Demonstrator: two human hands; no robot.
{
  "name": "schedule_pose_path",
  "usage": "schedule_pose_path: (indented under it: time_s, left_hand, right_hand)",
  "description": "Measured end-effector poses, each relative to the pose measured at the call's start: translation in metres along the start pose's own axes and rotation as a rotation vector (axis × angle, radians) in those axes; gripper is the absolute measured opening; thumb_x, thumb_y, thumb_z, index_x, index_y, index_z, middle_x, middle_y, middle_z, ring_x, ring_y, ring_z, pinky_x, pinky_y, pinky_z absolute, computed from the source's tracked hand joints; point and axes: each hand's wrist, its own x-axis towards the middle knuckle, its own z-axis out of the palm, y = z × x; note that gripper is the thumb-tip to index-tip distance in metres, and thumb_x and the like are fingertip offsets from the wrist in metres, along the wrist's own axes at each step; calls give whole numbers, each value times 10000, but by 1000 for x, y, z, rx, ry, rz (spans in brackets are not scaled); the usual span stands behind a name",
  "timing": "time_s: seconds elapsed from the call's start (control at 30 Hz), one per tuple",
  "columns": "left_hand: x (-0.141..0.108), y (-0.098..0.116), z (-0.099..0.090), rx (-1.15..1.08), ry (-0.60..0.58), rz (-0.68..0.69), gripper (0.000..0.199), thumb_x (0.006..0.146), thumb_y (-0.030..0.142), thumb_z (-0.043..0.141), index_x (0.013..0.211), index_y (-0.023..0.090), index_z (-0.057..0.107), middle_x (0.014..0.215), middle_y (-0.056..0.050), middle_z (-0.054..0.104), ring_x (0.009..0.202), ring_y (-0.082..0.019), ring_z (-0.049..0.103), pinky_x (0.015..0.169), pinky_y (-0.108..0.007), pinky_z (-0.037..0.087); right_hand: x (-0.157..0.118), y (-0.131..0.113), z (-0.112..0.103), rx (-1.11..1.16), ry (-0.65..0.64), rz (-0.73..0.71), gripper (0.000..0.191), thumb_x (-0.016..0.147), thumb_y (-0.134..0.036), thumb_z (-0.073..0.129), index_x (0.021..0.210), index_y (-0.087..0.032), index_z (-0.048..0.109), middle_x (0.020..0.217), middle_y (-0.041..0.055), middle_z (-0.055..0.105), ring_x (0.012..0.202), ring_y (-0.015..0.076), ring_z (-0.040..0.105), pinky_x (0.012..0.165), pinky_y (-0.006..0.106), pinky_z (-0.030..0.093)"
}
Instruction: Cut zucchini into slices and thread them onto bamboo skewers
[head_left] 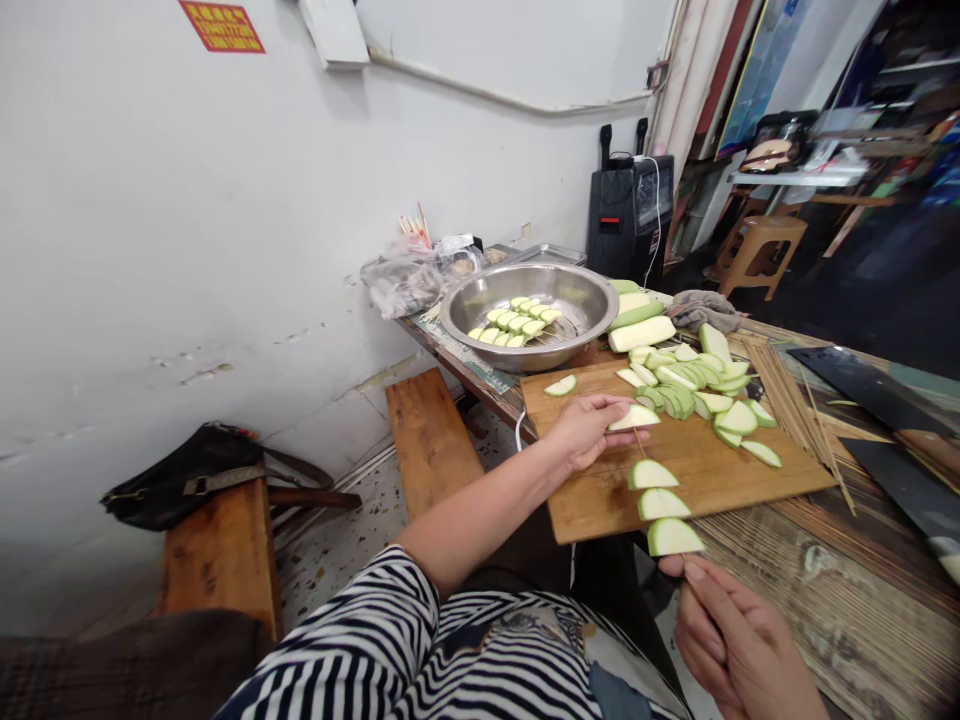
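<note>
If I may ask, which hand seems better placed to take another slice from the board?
Probably the left hand: though holding a slice, it is nearer the loose slices; the right hand grips the skewer.

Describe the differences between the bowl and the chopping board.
The bowl is round, hollow and metal; the chopping board is flat, straight-edged and wooden. The bowl holds skewered slices in rows, while the board carries loose slices. Both bear pale, green-edged pieces.

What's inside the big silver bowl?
Inside the silver bowl you can see pale slices with green edges, lying in rows. They cover part of its bottom, so whatever is right underneath them can't be seen.
</note>
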Motion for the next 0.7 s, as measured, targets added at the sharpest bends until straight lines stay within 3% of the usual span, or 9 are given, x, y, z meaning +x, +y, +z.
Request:
schedule_pose_path:
  time_s: [0.1, 0.2, 0.3, 0.4, 0.5, 0.6, 0.7]
  left_hand:
    - [-1, 2, 2, -2, 24, -15, 168, 866, 49, 482, 750, 70, 603, 808, -90, 677, 692, -152, 674, 894, -461, 507]
    - [-1, 3, 4, -20, 27, -16, 155, 861, 47, 494, 759, 63, 609, 835, -104, 674, 712, -149, 672, 907, -464, 501]
    - [0, 2, 5, -30, 18, -16, 139, 855, 49, 511, 758, 62, 610, 838, -100, 672, 726, -151, 670, 914, -477, 495]
    - [0, 1, 6, -41, 13, -23, 111, 837, 57, 549, 744, 67, 608, 830, -88, 670, 748, -160, 671, 921, -493, 490]
    - [1, 1, 5, -47, 3, -32, 104, 836, 60, 551, 751, 69, 609, 834, -89, 672, 756, -166, 672, 930, -500, 483]
    - [1, 2, 4, -48, -10, -37, 104, 837, 53, 541, 762, 63, 613, 848, -103, 675, 747, -169, 673, 929, -503, 480]
    - [1, 6, 4, -53, -10, -49, 114, 841, 37, 519, 778, 57, 613, 848, -111, 677, 749, -171, 671, 923, -500, 484]
  right_hand:
    - [5, 7, -3, -121, 42, -81, 436, 703, -537, 692, 896, -152, 621, 436, -112, 315, 339, 22, 203, 343, 163, 131]
    - [11, 15, -8, -382, 123, -229, 481, 731, -578, 626, 914, -135, 657, 433, -83, 355, 356, 59, 290, 349, 185, 200]
    - [16, 18, -13, -648, 226, -421, 484, 728, -575, 592, 864, -126, 709, 464, -8, 505, 403, 112, 435, 403, 231, 339]
    - [18, 19, -15, -745, 270, -532, 448, 708, -546, 604, 834, -135, 729, 648, 90, 672, 508, 164, 561, 503, 266, 429]
    - [19, 21, -14, -628, 197, -454, 406, 724, -527, 624, 854, -152, 710, 578, 45, 620, 461, 135, 504, 443, 241, 388]
    - [17, 22, -10, -284, 13, -224, 345, 771, -496, 633, 900, -176, 648, 456, -80, 375, 368, 63, 294, 349, 179, 227]
    - [14, 17, -5, 53, -110, -68, 256, 804, -432, 639, 868, -187, 602, 462, -123, 259, 349, 25, 138, 330, 155, 144]
